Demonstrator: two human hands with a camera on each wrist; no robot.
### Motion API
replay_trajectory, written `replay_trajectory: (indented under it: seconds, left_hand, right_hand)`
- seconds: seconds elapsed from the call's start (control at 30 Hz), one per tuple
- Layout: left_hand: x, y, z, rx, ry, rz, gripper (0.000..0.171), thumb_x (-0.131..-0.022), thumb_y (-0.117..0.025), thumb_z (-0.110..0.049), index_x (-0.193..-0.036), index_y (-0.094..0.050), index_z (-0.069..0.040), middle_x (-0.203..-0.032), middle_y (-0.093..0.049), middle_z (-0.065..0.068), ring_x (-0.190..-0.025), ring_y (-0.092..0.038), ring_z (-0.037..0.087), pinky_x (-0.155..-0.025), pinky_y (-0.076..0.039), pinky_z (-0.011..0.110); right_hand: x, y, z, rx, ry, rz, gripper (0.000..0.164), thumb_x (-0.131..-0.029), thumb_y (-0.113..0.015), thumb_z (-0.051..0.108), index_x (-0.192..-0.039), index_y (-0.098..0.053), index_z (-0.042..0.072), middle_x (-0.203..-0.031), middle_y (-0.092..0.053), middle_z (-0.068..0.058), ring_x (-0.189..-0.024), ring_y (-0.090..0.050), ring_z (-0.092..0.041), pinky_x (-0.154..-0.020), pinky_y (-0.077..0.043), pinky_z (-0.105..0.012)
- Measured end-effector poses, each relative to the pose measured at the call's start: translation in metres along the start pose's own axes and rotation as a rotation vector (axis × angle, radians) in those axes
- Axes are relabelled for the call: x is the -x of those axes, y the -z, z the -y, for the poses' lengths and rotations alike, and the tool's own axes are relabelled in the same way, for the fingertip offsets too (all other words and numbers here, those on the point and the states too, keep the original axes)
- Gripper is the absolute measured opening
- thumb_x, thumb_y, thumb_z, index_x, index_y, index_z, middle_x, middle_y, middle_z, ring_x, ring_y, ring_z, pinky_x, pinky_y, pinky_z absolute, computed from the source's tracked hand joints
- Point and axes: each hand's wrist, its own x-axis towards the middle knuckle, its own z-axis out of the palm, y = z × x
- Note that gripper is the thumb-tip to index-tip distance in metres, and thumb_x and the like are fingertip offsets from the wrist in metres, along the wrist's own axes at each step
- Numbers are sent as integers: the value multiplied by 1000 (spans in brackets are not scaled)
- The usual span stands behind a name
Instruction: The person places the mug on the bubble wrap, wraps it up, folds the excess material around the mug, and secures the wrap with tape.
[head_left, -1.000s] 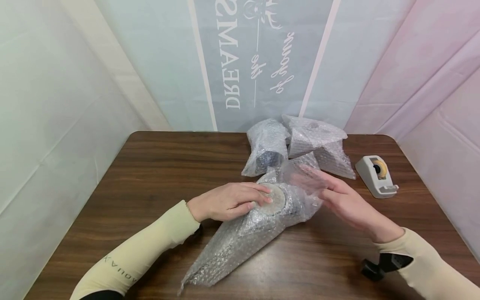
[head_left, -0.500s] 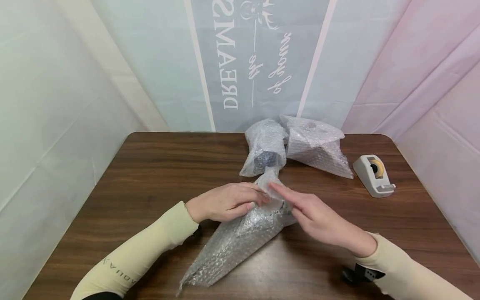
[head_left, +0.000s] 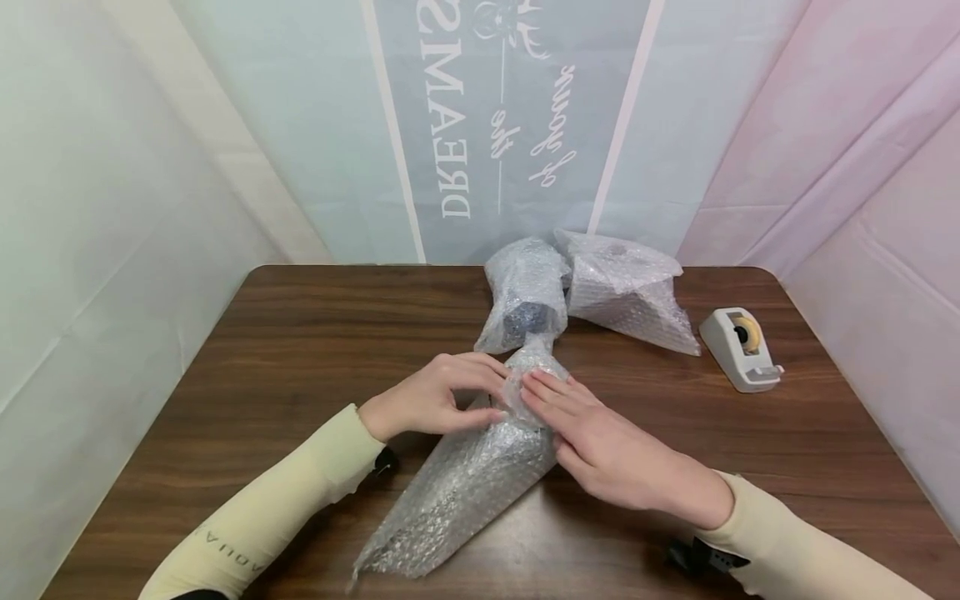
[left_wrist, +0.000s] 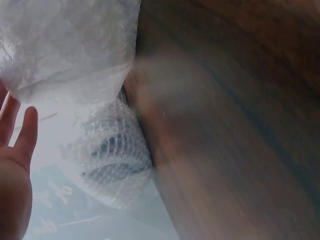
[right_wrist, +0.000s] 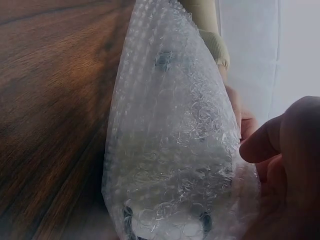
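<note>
A long bubble-wrapped bundle [head_left: 457,500] lies slantwise on the table, its tapered loose end toward the near left. The wrap now covers the round, pale face at its far end. My right hand [head_left: 615,454] rests straight fingers on that layer from the right. From the left, my left hand [head_left: 442,392] touches the bundle with its fingertips, thumb spread apart from relaxed fingers. Dark patches show through the bubble wrap [right_wrist: 175,125] in the right wrist view. The left wrist view catches the left hand [left_wrist: 15,165] beside the wrap [left_wrist: 65,45], fingers fairly straight.
Two more bubble-wrapped bundles stand at the back: one with a dark item inside [head_left: 525,292], the other wider [head_left: 630,292]. A white tape dispenser [head_left: 741,350] with yellowish tape is on the right. Fabric with printed letters [head_left: 495,125] hangs behind the wooden table [head_left: 322,333].
My right hand has brought the loose bubble wrap flap leftward over the round pale face and now lies on it. My left fingers have come off that face to the bundle's left side.
</note>
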Motion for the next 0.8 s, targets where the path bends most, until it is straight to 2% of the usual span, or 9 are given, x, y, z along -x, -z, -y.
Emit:
replay_trajectory:
  seconds: [0.27,0.6,0.8]
  left_hand:
    - [8,9,-3,-56,-1,-40,10,-84,-82,-15,-93,-79,-14,-105,-74,-5,-112,-64,16,-96,-50,30]
    - [27,16,-14,-109,20,-5,9,-85,-80,-14,-93,-76,-15,-124,-69,1,-113,-62,18,-96,-48,31]
    - [47,22,-19,-180,96,49,9,-87,-78,-12,-89,-73,-19,-128,-64,2,-113,-59,17,-94,-49,30]
  right_hand:
    - [-1,-2,1,43,-2,18,60,-93,-53,6,-151,-38,-2,-159,-30,-14,-149,-19,-26,-118,-16,-51]
    - [0,-5,3,85,-21,11,60,-91,-56,8,-149,-43,0,-158,-33,-13,-149,-22,-23,-118,-16,-53]
    - [0,-6,8,98,-65,-31,56,-91,-58,13,-145,-50,3,-156,-37,-10,-151,-12,-29,-114,-17,-63]
